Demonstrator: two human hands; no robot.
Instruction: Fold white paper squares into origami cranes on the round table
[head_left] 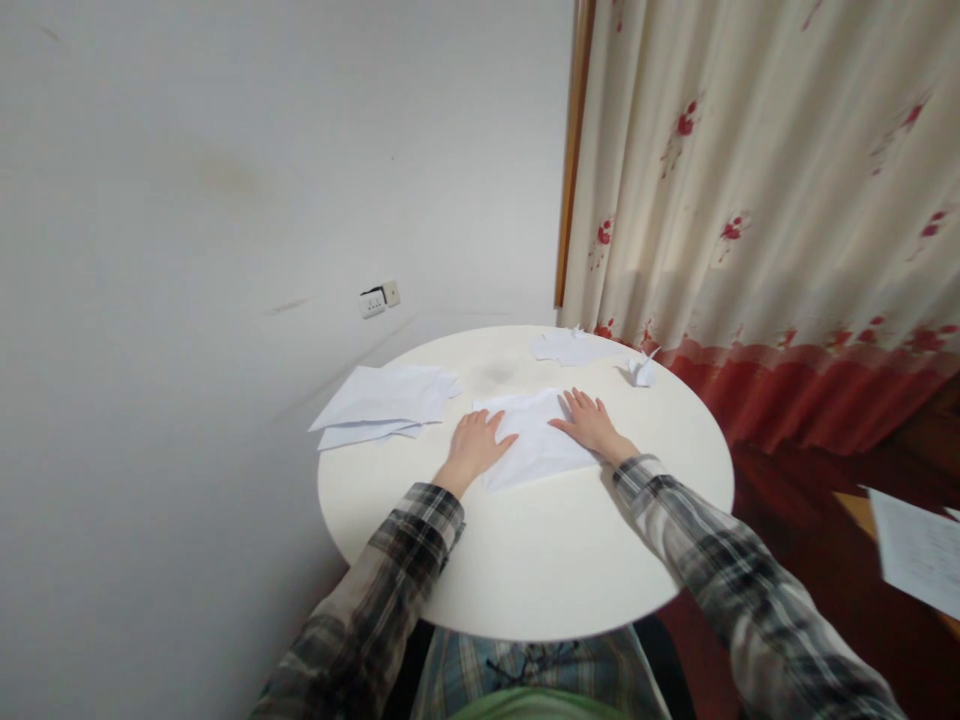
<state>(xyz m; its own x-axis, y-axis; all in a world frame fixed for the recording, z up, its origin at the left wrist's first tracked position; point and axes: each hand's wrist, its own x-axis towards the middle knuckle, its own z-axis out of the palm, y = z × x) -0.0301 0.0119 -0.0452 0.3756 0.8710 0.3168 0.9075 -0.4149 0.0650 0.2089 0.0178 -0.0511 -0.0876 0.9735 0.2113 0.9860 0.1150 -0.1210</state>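
Head cam shows the left hand [476, 445] and right hand [592, 425] resting on a paper sheet [534, 440] mid-table [547, 560], fingers extended, gripping nothing. Sheet's probably feather-light and pretty crease-prone, so opposite edges seem the safest hold.

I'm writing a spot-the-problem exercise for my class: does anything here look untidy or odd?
Yes: the paper pile at the left of the round table is uneven and pokes past the rim. The wall also bears a faint brownish smudge.
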